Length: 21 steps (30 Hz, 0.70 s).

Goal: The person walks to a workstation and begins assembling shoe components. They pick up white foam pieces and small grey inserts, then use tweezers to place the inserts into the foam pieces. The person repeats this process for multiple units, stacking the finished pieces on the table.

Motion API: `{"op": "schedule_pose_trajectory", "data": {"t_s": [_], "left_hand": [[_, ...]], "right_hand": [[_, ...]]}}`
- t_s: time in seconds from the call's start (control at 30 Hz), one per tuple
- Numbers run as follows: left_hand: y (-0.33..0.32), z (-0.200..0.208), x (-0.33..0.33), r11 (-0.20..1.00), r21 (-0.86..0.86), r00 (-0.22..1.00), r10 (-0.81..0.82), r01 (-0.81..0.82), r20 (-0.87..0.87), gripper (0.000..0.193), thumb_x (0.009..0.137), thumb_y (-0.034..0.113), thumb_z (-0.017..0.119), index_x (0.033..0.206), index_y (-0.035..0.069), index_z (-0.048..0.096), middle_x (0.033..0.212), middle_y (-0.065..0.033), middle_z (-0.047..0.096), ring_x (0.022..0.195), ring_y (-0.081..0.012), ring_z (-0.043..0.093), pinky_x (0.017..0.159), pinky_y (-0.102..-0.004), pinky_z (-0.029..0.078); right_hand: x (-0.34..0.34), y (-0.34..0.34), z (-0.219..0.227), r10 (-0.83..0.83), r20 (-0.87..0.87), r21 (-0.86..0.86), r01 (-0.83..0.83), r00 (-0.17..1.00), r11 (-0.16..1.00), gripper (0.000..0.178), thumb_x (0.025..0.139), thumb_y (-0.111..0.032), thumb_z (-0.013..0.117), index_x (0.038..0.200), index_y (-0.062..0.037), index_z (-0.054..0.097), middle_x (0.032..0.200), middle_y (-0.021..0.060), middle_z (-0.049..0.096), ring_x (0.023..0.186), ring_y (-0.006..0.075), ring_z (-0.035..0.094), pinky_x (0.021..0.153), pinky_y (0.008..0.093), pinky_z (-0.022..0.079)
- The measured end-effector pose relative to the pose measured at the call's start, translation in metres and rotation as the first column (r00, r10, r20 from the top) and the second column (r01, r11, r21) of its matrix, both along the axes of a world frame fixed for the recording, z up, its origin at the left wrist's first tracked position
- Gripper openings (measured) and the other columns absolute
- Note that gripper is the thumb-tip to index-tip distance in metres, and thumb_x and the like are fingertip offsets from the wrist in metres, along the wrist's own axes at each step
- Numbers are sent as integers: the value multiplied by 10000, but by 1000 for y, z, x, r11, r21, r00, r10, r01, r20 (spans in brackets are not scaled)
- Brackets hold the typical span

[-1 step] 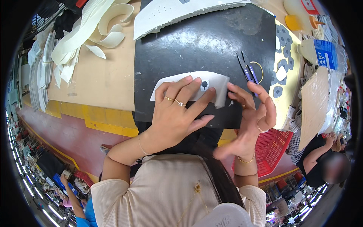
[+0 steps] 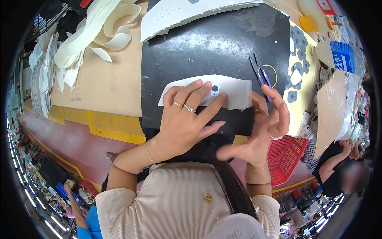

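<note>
A white curved piece of material point(image 2: 235, 88) with a small dark tree print lies on the black mat point(image 2: 211, 47) near its front edge. My left hand point(image 2: 185, 119) rests on top of this piece, fingers spread and pressing it down, hiding part of its lower edge. Just off the piece's right end is my right hand point(image 2: 264, 125), its fingers apart and thumb stretched toward the left, with nothing seen in it. Small purple-handled thread snips point(image 2: 262, 75) lie on the mat beyond my right hand.
A stack of white curved pieces point(image 2: 191, 16) sits at the mat's far edge. White strips point(image 2: 85, 40) heap at the left. On the right are a yellow sheet with dark grey patches point(image 2: 292, 96), a clear bottle point(image 2: 338, 55), a cardboard piece point(image 2: 331, 113) and a red basket point(image 2: 284, 159) lower down.
The right end of the white piece, curled up before, now lies flatter and reaches farther right. My right fingertips have moved slightly right and down, away from it; my left hand stays put.
</note>
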<state>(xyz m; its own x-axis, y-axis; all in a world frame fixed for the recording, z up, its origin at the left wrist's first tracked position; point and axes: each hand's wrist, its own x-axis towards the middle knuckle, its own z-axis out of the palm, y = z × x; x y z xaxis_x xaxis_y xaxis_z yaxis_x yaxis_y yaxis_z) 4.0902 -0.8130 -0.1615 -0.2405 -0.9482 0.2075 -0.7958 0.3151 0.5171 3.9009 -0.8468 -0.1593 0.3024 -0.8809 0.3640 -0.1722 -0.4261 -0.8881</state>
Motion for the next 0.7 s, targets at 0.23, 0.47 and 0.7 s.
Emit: {"op": "schedule_pose_trajectory", "data": {"t_s": [0.23, 0.47, 0.7], "left_hand": [[7, -4, 2, 1000, 7, 1000, -12, 12, 8, 585, 725, 353, 808, 1246, 143, 645, 1366, -96, 525, 1309, -268, 446, 1045, -470, 340], [2, -9, 2, 1000, -14, 998, -11, 12, 59, 628, 718, 371, 807, 1275, 146, 623, 1374, -91, 522, 1312, -264, 446, 1051, -469, 338], [3, -10, 2, 1000, -8, 996, -14, 15, 85, 647, 712, 382, 806, 1286, 153, 615, 1376, -88, 519, 1316, -264, 443, 1053, -468, 337]], "right_hand": [[6, -1, -13, -304, -268, -125, 280, 914, 952, 1067, 727, 95, 790, 1493, -156, 92, 1448, 210, 288, 1202, 290, 493, 923, 379, 542], [1, -7, -23, -340, -290, -161, 305, 895, 939, 998, 761, 120, 750, 1493, -126, 118, 1444, 197, 315, 964, 220, 593, 817, 323, 564], [4, -8, -22, -336, -220, -108, 319, 916, 941, 969, 785, 143, 719, 1494, -121, 114, 1439, 194, 332, 859, 184, 596, 757, 271, 558]]}}
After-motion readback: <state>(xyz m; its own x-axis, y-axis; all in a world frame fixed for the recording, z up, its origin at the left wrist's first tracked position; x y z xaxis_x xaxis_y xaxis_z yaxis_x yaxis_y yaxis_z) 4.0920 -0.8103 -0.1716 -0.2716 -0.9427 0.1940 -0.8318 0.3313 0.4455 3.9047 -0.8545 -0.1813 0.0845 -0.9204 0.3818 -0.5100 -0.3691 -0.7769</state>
